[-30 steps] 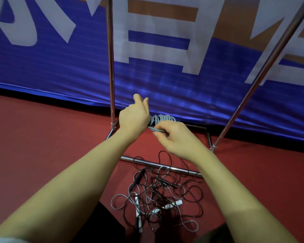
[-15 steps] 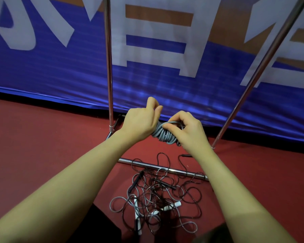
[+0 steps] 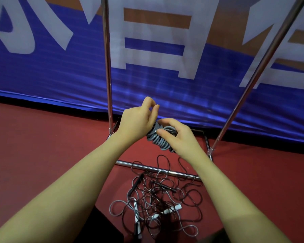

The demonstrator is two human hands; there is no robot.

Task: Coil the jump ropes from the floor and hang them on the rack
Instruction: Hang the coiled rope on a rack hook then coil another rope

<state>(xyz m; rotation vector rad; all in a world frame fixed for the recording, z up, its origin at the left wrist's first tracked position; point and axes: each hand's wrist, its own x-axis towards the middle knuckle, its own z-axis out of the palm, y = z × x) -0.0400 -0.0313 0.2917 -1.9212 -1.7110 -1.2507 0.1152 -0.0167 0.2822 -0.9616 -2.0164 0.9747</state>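
grey coil (image 3: 159,140) tilted down-right, both hands gripping

A sports hall: red court floor (image 3: 33,146), blue banner (image 3: 60,71).

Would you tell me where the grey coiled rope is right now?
In the head view the grey coil sits mid-frame, held between the left hand and right hand, above the rack's floor bar.

head — worn view, looks forward and down | near hands (image 3: 137,123) — floor (image 3: 42,146) beyond
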